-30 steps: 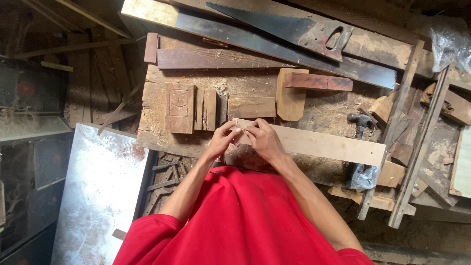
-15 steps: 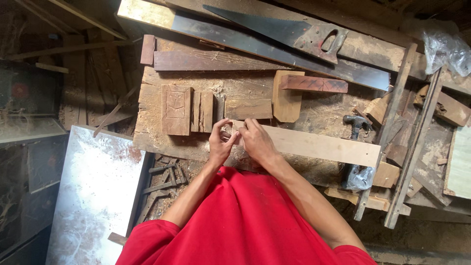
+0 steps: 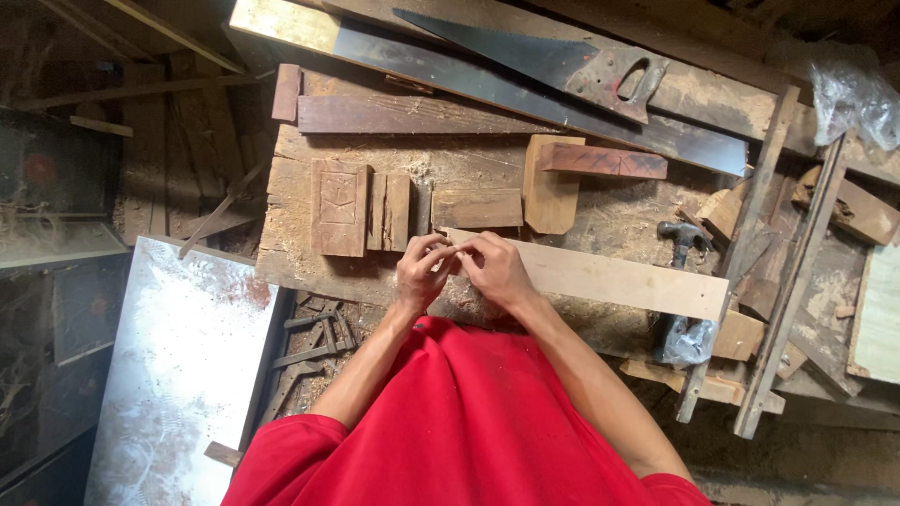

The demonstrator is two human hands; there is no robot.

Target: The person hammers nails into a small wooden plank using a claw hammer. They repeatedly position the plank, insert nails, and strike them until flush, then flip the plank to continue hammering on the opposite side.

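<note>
Two hands meet at the near edge of the surface (image 3: pixel 600 201), fingertips pinched together over the end of a pale plank (image 3: pixel 619 279). Left hand (image 3: pixel 424 272) and right hand (image 3: pixel 497 269) touch each other; fingers curled around something small between them (too small to tell what, so I cannot tell what the grasp is on). The pale plank lies flat along the near edge, running from the hands toward the right side. A carved brown block (image 3: pixel 337 206) sits just beyond the left hand, with two narrower blocks (image 3: pixel 389 211) beside it and a short dark block (image 3: pixel 476 208) next to those. A light wedge-shaped piece (image 3: pixel 548 192) sits farther in, a reddish bar (image 3: pixel 602 161) across its top. A handsaw (image 3: pixel 562 61) lies at the far edge on long dark boards. A hammer (image 3: pixel 680 239) rests near the right edge, beyond the plank. Red sleeves (image 3: pixel 450 422) fill the bottom. A grey metal sheet (image 3: pixel 178 365) leans off the left side.
</note>
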